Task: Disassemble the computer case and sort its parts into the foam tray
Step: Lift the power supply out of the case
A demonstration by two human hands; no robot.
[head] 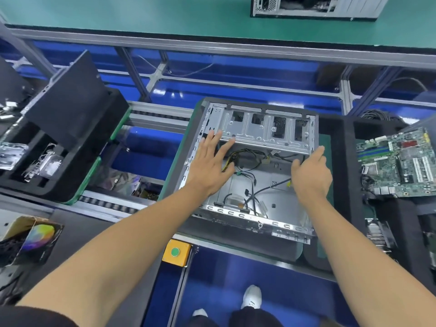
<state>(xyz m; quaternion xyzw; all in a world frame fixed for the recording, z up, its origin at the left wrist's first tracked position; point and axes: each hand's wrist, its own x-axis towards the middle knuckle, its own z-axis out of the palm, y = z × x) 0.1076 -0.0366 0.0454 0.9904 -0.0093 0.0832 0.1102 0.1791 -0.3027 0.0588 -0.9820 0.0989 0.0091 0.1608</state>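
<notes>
a: what's the biggest thing in view?

b: the green workbench [141,17] across the top, with a second case [313,7] standing on it. nearer, the conveyor frame [151,119] with blue panels beneath.

a: and the task's own piece?

b: the computer case [250,208] lies open-side up in the middle, on a dark foam pad [339,161]. inside it a silver drive cage [264,128] sits at the far end, and loose black cables [257,185] trail over the bare floor of the case.

a: any containers?

b: a black foam tray [61,147] on the left. its pockets hold clear plastic-wrapped parts [47,164], and a black side panel [68,102] leans up out of it. to the right a green motherboard [398,166] rests tilted on another foam piece. bottom left, a cardboard box [33,239] with a rainbow-coloured print on it.

a: can you read any writing or brand?

b: no, the print on the box and the board is too blurred to read.

a: the hands?

b: the left hand [210,161] is spread flat, fingers straight, fingertips on the near-left edge of the drive cage. the right hand [311,168] has fingers bent over the cage's right end; it looks like it grips that edge, though the fingertips are hidden.

a: anything smaller?

b: a yellow switch box [177,253] with a green button [175,252] on the conveyor rail, and white shoes [252,298] below.
</notes>
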